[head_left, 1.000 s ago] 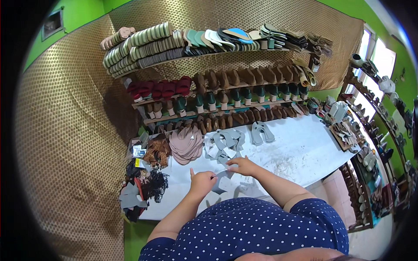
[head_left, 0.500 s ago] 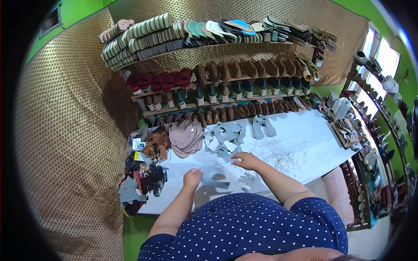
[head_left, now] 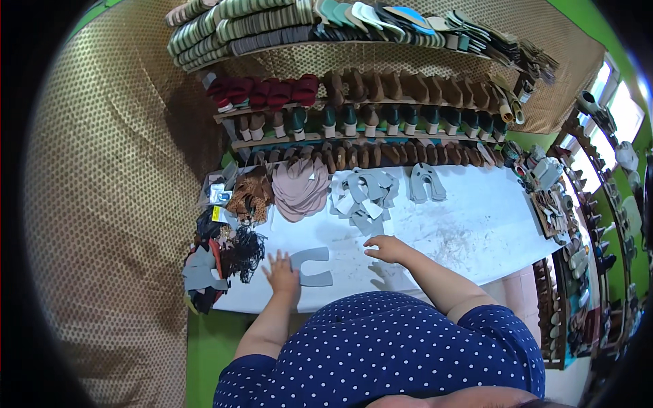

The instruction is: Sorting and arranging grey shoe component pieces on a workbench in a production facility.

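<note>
A flat grey U-shaped piece of material (head_left: 309,255) lies on the white-covered table (head_left: 415,234) close to me, its open end toward the right. My left hand (head_left: 281,274) is flat with spread fingers at the curved left end of that piece. My right hand (head_left: 386,249) hovers to the right of the piece, thumb and fingers apart, with nothing seen between them. Beyond it lies a loose heap of grey cut pieces (head_left: 367,194). A smaller stack of grey U-shaped pieces (head_left: 426,183) sits to the right of that heap.
Pink cut pieces (head_left: 300,190) and brown patterned material (head_left: 250,194) lie at the back left. Black stringy scraps (head_left: 245,251) and other scraps crowd the left end. Shelves of shoe forms (head_left: 418,88) stand behind the table; another shoe rack (head_left: 592,204) is at the right.
The grey U-shaped piece, held up by my left hand before, is now flat on the table. My left hand has let go and spread its fingers. The view has shifted.
</note>
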### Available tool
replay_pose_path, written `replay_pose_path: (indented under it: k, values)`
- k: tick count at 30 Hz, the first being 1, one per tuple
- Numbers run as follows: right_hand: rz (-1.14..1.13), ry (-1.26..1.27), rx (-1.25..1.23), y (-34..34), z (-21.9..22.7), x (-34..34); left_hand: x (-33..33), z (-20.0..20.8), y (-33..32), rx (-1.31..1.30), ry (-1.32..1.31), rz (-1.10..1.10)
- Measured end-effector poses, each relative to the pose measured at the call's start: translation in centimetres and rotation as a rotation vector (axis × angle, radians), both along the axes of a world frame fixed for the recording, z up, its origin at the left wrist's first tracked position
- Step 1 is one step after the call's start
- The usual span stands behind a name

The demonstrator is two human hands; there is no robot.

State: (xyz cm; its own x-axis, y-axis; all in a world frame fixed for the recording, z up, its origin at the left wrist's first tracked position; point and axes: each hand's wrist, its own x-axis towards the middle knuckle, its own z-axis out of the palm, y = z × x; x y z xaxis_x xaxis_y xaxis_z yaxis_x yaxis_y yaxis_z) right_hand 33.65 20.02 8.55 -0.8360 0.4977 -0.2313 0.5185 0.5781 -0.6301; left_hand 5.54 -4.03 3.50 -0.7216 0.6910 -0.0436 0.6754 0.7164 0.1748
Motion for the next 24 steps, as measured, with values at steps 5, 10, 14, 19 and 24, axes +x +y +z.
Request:
replay_pose_path:
  k: [5, 10, 14, 19, 24]
  values:
    - [0.095, -0.003, -0.023, -1.6, 0.7, -2.5, 1.7, -2.1, -0.6, -0.039, -0.141, -0.422]
    - [0.122, -0.059, -0.009, -2.5, -0.1, -3.1, 2.2, -1.3, -0.2, -0.107, -0.193, -0.419]
    - [0.178, -0.092, -0.046, -3.3, -1.9, -3.6, 2.2, -0.1, 0.0, -0.219, -0.172, -0.436]
    - [0.265, -0.193, -0.063, -4.4, -2.8, -5.1, 1.5, 1.5, -0.4, -0.278, -0.251, -0.406]
    - [0.320, -0.227, -0.081, -5.1, -3.2, -7.9, -2.9, -1.9, -5.2, -0.091, -0.082, -0.164]
